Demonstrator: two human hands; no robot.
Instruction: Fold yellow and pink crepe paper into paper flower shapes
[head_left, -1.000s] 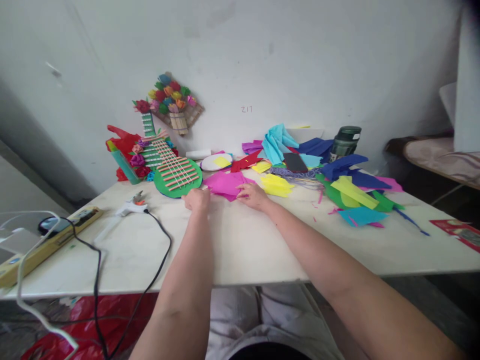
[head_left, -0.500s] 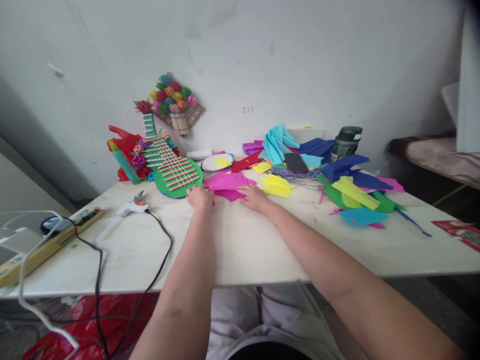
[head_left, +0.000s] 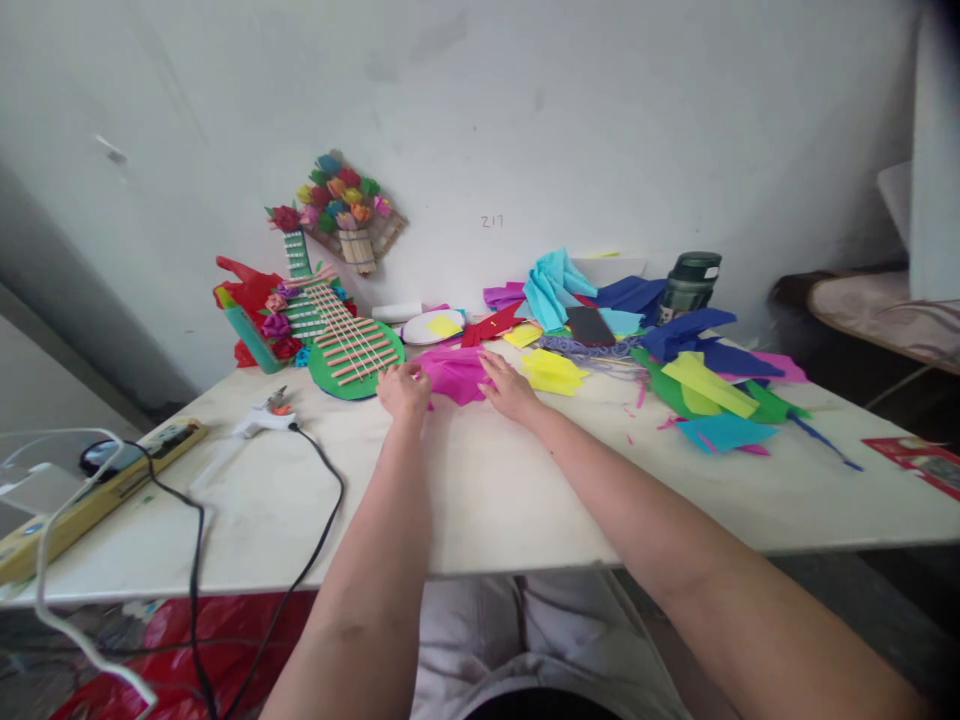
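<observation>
Soft, even light falls, with edges stretched and blurred.

Just the one head cam — sits above the wearer's lap (head_left: 480, 635) and looks forward and down across the tabletop (head_left: 517, 500) to the far wall (head_left: 465, 110). Pretty wide view too — left fingers (head_left: 406, 371) and right fingers (head_left: 496, 367) are well out in front, past the tabletop's near edge.

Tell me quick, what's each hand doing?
Left hand: curled, apparently pinching the magenta paper at its left edge.
Right hand: on the paper's right side; grip unclear.
</observation>
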